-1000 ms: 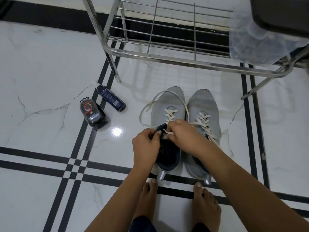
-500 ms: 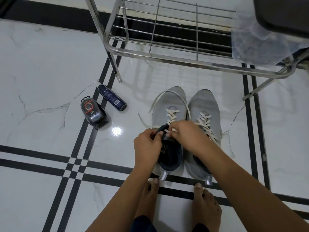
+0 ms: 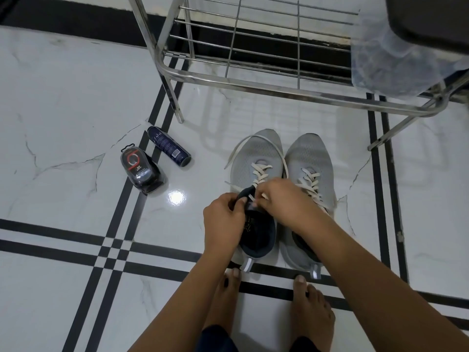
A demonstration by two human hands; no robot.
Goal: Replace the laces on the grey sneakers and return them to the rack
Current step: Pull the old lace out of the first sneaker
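Two grey sneakers stand side by side on the white marble floor [image 3: 63, 110] at lower centre of the frame, toes pointing up toward the steel rack [image 3: 279, 88] that spans the top. Neither shoe is on the rack.

The half-laced sneaker [image 3: 256, 153], on the left of the pair, has a white lace [image 3: 261, 170] crossed through only its lower eyelets, and the loose length loops over the toe. The left hand [image 3: 223, 221] pinches the dark tongue [image 3: 247, 193] at the mouth of this shoe. The right hand [image 3: 284, 199] has its fingers curled, pinching the lace just beside the tongue. The shoe's dark-lined opening holds nothing that can be seen.

The laced sneaker [image 3: 311, 153] sits touching it on the right, partly under the right forearm.

At centre left a dark spray can [image 3: 168, 146] lies on its side. Near it stands a clear plastic pack [image 3: 142, 171] with a dark item and a red ring inside.

At upper right a translucent plastic bag [image 3: 385, 59] hangs over the rack; its contents cannot be made out.

Two bare feet [image 3: 309, 308] rest at the bottom.
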